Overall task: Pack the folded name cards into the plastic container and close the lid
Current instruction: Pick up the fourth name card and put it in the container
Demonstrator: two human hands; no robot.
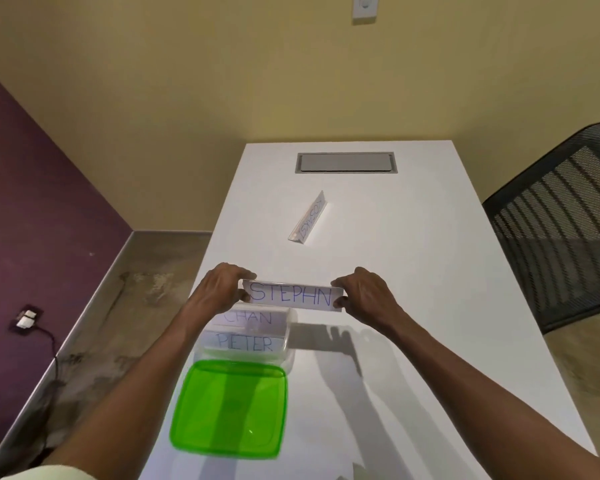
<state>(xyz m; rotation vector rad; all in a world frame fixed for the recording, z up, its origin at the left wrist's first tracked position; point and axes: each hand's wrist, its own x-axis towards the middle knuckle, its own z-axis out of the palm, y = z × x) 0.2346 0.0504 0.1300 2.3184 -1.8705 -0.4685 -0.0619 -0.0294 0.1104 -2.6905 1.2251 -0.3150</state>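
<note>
Left hand (222, 289) and right hand (364, 294), each grip clamped on an end of STEPHN card (291, 295), above container (288, 336) far rim; CHAN, PETER cards inside; one card (308, 218) left at 12 o'clock on worktop (430, 306); green lid (229, 408) off at 6 o'clock.

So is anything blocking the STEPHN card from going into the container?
Nothing visible does. The container is open, with its green lid lying nearer the person, and both hands hold the STEPHN card above its far edge.
</note>
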